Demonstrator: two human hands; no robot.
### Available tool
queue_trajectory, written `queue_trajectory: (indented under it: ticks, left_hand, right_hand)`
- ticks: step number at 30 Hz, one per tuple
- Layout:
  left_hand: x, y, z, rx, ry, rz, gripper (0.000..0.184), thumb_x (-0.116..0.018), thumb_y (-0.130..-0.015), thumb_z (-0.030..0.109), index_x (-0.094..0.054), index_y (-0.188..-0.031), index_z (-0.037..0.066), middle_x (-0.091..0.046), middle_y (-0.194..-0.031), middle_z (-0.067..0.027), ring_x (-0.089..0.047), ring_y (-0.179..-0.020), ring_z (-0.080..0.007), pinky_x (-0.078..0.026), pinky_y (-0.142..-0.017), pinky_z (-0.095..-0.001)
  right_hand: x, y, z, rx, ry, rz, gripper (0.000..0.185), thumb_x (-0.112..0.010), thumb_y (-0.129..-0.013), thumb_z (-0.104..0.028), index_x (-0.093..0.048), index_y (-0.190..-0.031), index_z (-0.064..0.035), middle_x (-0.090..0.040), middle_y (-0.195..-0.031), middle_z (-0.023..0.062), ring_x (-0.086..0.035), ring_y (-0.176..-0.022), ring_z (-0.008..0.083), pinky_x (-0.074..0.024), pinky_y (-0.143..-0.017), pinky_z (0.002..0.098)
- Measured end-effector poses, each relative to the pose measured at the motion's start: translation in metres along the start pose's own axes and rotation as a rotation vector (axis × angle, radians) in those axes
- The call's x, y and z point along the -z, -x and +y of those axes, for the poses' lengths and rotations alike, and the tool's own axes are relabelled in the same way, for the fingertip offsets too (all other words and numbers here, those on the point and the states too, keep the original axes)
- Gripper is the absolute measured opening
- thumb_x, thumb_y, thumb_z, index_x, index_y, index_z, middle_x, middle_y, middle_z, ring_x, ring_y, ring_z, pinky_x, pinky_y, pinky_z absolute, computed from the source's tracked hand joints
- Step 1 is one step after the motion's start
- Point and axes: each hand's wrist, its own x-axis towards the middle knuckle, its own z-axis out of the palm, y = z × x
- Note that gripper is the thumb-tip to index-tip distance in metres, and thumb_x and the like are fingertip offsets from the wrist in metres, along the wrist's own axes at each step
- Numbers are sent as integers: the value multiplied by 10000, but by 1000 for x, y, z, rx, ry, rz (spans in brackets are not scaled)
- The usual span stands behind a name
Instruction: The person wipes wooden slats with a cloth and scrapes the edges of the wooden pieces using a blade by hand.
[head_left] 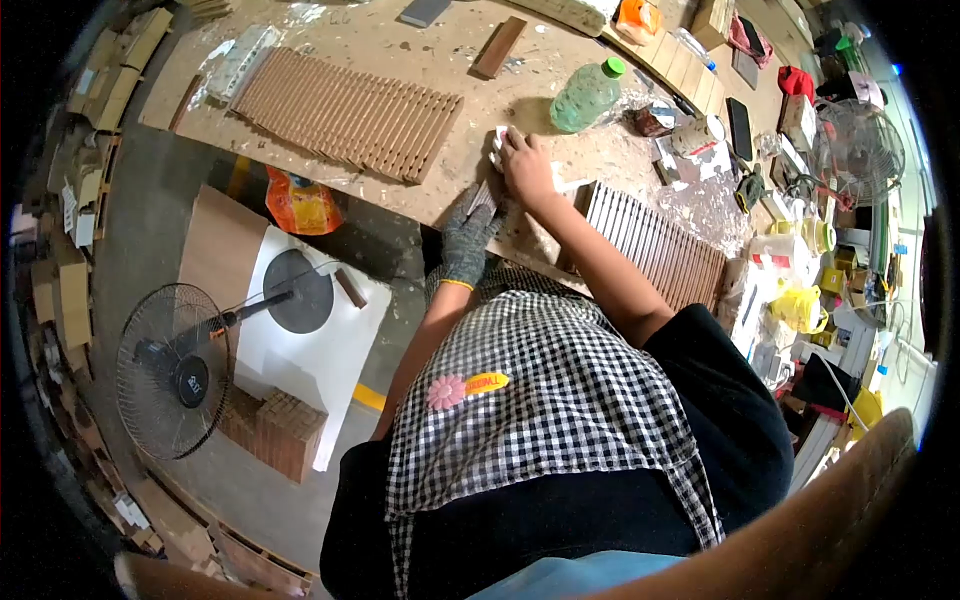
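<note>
A narrow brown wooden strip (pixel 485 196) sits at the paint-spattered tan workbench's (pixel 390 50) near edge, apparently gripped by the grey-gloved left hand (pixel 466 240); the bare right hand (pixel 527 168) is curled round something small and white (pixel 497 143). Looks mid-batch tbh: brown slotted wooden strips (pixel 345 112) lie left, ridged brown-grey slats (pixel 655 245) right, can't tell which lot's finished.

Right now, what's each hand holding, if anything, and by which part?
Left hand: apparently a wooden strip, grip point unclear. Right hand: a small white item, exact part covered.
</note>
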Motion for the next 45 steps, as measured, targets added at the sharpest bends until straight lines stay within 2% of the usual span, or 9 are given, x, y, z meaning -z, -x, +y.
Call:
queue_trajectory:
  ticks: [13, 15, 18, 26, 29, 32, 36, 40, 45]
  left_hand:
    - [7, -6, 10, 100, 246, -74, 392, -466, -954, 105, -435, -1319, -37, -477, -1262, -209, -557, -1069, -345, -509, -922, -443]
    - [27, -19, -9, -227, -467, -21, 376, -476, -971, 175, -465, -1297, -11, -543, -1182, -164, -574, -1056, -278, -519, -851, -364]
    - [36, -42, -31, 61, 215, -10, 326, -476, -977, 314, -606, -1138, 63, -617, -1048, -92, -581, -910, -187, -488, -770, -280]
    - [7, -20, 4, 128, 313, 84, 343, -566, -874, 69, -552, -1212, 12, -634, -1073, -151, -601, -966, -261, -506, -840, -343]
    - [23, -18, -6, -490, -1286, 47, 307, -513, -922, 147, -560, -1187, 0, -631, -1068, -134, -599, -949, -280, -513, -805, -335]
    - [80, -74, -59, 94, -25, -41, 325, -536, -941, 275, -598, -1102, -1, -630, -1025, -126, -577, -900, -204, -509, -734, -302]
    - [6, -16, 7, 88, -194, 241, 302, -579, -926, 254, -610, -1102, 11, -645, -1008, -76, -581, -861, -156, -480, -752, -282]
    - [13, -4, 11, -608, -1120, 122, 416, -622, -854, 152, -529, -1225, -12, -618, -1120, -211, -610, -1006, -286, -473, -854, -377]
    - [0, 2, 29, -404, -1211, 140, 551, -620, -892, 154, -385, -1365, -1, -494, -1305, -219, -516, -1174, -308, -411, -997, -389]
  right_hand:
    - [-1, -17, 64, -136, -215, 76, 384, -646, -811, -195, -603, -1167, -59, -594, -1241, 80, -536, -1076, 233, -460, -868, 376]
    - [2, 20, 25, -45, -114, 217, 431, -644, -807, -198, -563, -1185, -7, -567, -1263, 114, -557, -1075, 258, -496, -860, 372]
    - [31, 83, -47, 237, -92, 191, 590, -569, -799, -23, -393, -1362, -8, -422, -1423, 141, -482, -1264, 276, -479, -962, 426]
    - [-15, 15, 31, -118, -239, 111, 611, -516, -815, 23, -358, -1405, -11, -302, -1506, 149, -379, -1342, 270, -466, -935, 338]
    - [19, 52, -13, 3, 231, -134, 574, -482, -827, -11, -378, -1389, 31, -289, -1514, 146, -344, -1365, 254, -396, -1018, 356]
    - [51, 103, -54, 249, -344, 92, 533, -523, -769, 38, -496, -1301, 14, -415, -1423, 164, -429, -1288, 302, -412, -997, 379]
    - [58, 86, -18, -2, -610, 95, 339, -605, -762, -52, -628, -1094, 7, -617, -1150, 156, -556, -1043, 323, -462, -899, 405]
    - [92, 52, -26, -36, -674, 341, 328, -584, -775, -40, -613, -1100, 1, -607, -1167, 136, -554, -1089, 323, -471, -910, 388]
    - [32, 45, -28, 111, -364, 172, 346, -540, -879, -118, -578, -1219, -66, -443, -1429, 42, -327, -1378, 231, -138, -1147, 507]
